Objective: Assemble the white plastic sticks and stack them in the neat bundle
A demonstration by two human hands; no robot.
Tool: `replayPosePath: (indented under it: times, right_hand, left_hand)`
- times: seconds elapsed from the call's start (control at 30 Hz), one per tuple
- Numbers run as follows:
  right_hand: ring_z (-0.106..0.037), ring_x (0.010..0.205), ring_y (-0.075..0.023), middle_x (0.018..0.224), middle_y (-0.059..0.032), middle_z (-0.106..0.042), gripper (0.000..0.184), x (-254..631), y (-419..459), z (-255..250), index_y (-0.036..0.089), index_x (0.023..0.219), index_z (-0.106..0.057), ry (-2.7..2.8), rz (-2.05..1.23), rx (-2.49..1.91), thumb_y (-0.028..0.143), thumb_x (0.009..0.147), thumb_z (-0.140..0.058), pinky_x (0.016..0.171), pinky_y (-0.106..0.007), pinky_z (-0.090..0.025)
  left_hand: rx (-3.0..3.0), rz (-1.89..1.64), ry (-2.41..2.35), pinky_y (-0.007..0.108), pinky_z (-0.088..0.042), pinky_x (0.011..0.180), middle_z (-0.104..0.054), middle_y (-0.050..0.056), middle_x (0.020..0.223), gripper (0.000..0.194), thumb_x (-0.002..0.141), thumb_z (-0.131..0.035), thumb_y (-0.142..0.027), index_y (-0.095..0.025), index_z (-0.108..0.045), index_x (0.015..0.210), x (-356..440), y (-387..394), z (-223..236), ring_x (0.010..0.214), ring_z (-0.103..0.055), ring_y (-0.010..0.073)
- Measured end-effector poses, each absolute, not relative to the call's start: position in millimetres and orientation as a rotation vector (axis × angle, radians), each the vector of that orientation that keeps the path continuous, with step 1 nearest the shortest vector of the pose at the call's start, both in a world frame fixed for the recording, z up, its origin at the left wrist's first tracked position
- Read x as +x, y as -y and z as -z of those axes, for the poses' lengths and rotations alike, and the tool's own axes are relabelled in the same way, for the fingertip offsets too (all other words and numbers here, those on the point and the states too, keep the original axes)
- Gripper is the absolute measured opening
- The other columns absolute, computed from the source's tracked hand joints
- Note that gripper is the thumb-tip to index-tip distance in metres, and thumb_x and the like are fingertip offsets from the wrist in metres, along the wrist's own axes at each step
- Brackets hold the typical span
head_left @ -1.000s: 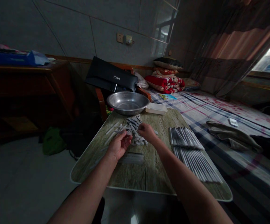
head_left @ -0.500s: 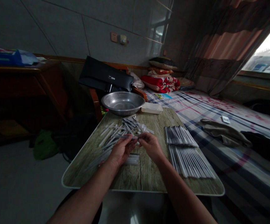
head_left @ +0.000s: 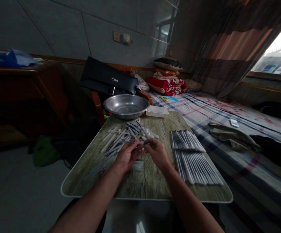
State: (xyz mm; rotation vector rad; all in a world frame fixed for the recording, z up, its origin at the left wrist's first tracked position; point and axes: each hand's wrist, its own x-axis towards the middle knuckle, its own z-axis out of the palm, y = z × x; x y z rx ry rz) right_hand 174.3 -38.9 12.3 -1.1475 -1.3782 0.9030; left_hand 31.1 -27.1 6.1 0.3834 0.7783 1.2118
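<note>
A low wood-grain table point(head_left: 152, 181) stands in front of me. My left hand point(head_left: 125, 157) and my right hand point(head_left: 157, 152) meet above its middle, and together they pinch a thin grey-white stick point(head_left: 130, 142) held crosswise between the fingertips. Just beyond the hands lies a loose pile of the same sticks point(head_left: 128, 132). Another few sticks point(head_left: 136, 165) lie flat under my hands. To the right, neat rows of finished sticks point(head_left: 193, 157) lie side by side.
A metal basin point(head_left: 126, 106) and a white shallow tray point(head_left: 157, 111) sit at the table's far edge. A black bag point(head_left: 107, 79) rests on a chair behind. A bed with folded blankets point(head_left: 167, 84) runs along the right, a dark wooden desk point(head_left: 21, 87) on the left.
My right hand has drawn back from the loose pile to meet my left hand. Both now hold one stick between them; the view has shifted slightly left.
</note>
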Motion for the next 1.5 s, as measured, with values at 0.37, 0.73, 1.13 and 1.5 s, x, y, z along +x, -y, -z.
replayPosePath:
  times: [0.37, 0.73, 1.13, 1.5]
  right_hand:
    - [-0.055, 0.062, -0.0134, 0.067, -0.0004, -0.061, 0.016, 180, 44, -8, 0.018, 0.080, -0.065, 1.439, -0.749, -1.272, 0.032, 0.082, -0.058, 0.057, -0.024, -0.043]
    - [-0.051, 0.058, -0.0115, 0.073, 0.0017, -0.055, 0.016, 186, 44, -1, 0.021, 0.090, -0.052, 1.453, -0.974, -1.102, 0.031, 0.079, -0.060, 0.052, -0.023, -0.042]
    - [-0.048, 0.053, -0.0103, 0.064, 0.0027, -0.052, 0.016, 190, 51, -2, 0.021, 0.083, -0.054, 1.553, -0.931, -1.171, 0.036, 0.088, -0.052, 0.049, -0.022, -0.036]
    - [-0.047, 0.049, -0.0107, 0.058, 0.0020, -0.051, 0.028, 191, 54, -7, 0.021, 0.073, -0.050, 1.558, -0.938, -1.292, 0.039, 0.093, -0.042, 0.048, -0.024, -0.035]
  left_hand:
    - [0.477, -1.203, -0.757, 0.020, -0.057, 0.063, -0.075, 0.004, 0.078, 0.012, 0.074, -0.073, -0.009, -0.014, -0.064, 0.082, 35, 32, -8, 0.070, -0.071, 0.0136]
    - [0.529, -1.201, -0.744, 0.021, -0.057, 0.065, -0.074, 0.003, 0.078, 0.021, 0.067, -0.080, -0.015, -0.015, -0.066, 0.082, 33, 33, -4, 0.069, -0.071, 0.0133]
    - [0.593, -1.178, -0.737, 0.021, -0.057, 0.062, -0.075, 0.003, 0.081, 0.031, 0.060, -0.086, -0.023, -0.016, -0.066, 0.082, 32, 35, -3, 0.070, -0.071, 0.0137]
    - [0.667, -1.136, -0.735, 0.020, -0.056, 0.064, -0.075, 0.004, 0.085, 0.030, 0.061, -0.085, -0.026, -0.016, -0.067, 0.083, 32, 35, -2, 0.072, -0.070, 0.0132]
